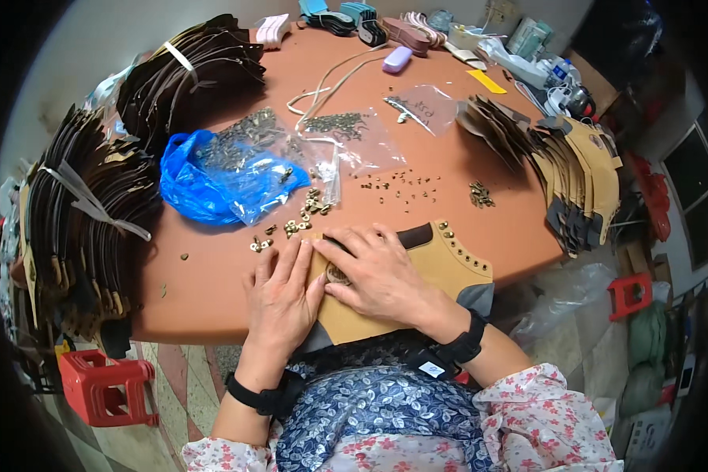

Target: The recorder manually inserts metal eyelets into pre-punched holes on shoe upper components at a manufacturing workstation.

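A tan boot upper piece (377,303) lies at the table's near edge, with grey corners, a dark brown strip along its top and a row of dark metal studs (462,252) on its right side. My left hand (282,295) holds its left edge, the thumb against the tan face. Across its upper left part lies my right hand (381,275), fingers bent toward the left fingertips and thumb beside a round dark emblem (338,274). Both hands are closed on the piece. The fingertips meet over its upper left edge, and they hide whatever is between them.
Loose brass-coloured lace hooks (295,226) and small rivets (401,185) lie beyond my hands. A blue plastic bag (204,189) holds more hardware. Tied dark leather stacks (94,212) stand at left, tan uppers (582,173) at right. A red stool (106,389) is on the floor.
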